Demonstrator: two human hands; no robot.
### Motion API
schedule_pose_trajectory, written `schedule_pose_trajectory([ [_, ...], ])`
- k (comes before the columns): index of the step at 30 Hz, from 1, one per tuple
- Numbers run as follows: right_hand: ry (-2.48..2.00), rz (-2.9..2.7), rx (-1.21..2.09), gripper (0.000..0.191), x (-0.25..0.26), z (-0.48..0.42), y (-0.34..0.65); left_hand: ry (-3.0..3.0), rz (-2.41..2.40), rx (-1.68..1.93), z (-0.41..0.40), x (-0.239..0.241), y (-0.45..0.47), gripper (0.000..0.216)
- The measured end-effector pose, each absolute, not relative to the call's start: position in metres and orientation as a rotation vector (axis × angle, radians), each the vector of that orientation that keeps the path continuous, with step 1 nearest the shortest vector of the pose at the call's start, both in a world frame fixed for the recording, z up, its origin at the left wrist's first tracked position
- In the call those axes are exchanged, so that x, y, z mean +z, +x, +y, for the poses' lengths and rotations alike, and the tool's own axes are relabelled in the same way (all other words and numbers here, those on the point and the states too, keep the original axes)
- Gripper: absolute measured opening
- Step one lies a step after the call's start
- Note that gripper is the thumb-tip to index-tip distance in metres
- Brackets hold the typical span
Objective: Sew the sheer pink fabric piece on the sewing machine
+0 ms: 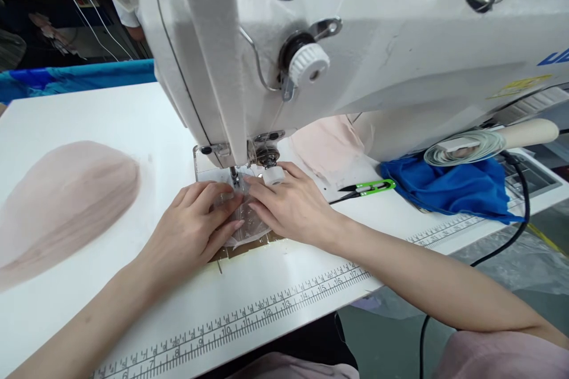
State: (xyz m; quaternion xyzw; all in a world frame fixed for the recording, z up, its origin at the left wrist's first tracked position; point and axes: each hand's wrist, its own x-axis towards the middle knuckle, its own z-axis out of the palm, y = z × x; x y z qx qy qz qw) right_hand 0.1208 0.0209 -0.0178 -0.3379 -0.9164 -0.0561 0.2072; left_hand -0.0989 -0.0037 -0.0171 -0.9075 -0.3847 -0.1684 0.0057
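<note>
A small piece of sheer pale fabric lies under the sewing machine's presser foot. On its left side, my left hand has curled fingers, with the fingertips and thumb closed on the fabric close to the foot. My right hand rests on the other side, its fingers stretched out over the fabric beside the needle area. The white sewing machine stands over both hands, and its head partly covers the right fingertips.
A sheer pink fabric piece lies flat at left. Behind the needle is more pale pink fabric. Green thread snips and blue cloth lie at right. A printed ruler runs along the front edge. A black cable hangs at right.
</note>
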Motion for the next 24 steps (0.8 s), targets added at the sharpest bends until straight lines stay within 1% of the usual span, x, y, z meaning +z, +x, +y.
schedule_pose_trajectory([
  [7,-0.926,-2.563,-0.192,0.029,-0.020,0.024,0.123,-2.699,-1.122,-0.482,-0.014,-0.024,-0.095,0.047],
  [19,-0.905,-2.556,-0.153,0.029,-0.022,0.026,0.123,-2.613,-1.146,-0.427,-0.020,-0.024,-0.085,0.048],
  [24,-0.898,-2.546,-0.177,0.029,-0.023,0.026,0.124,-2.605,-1.155,-0.459,-0.021,-0.024,-0.084,0.045],
])
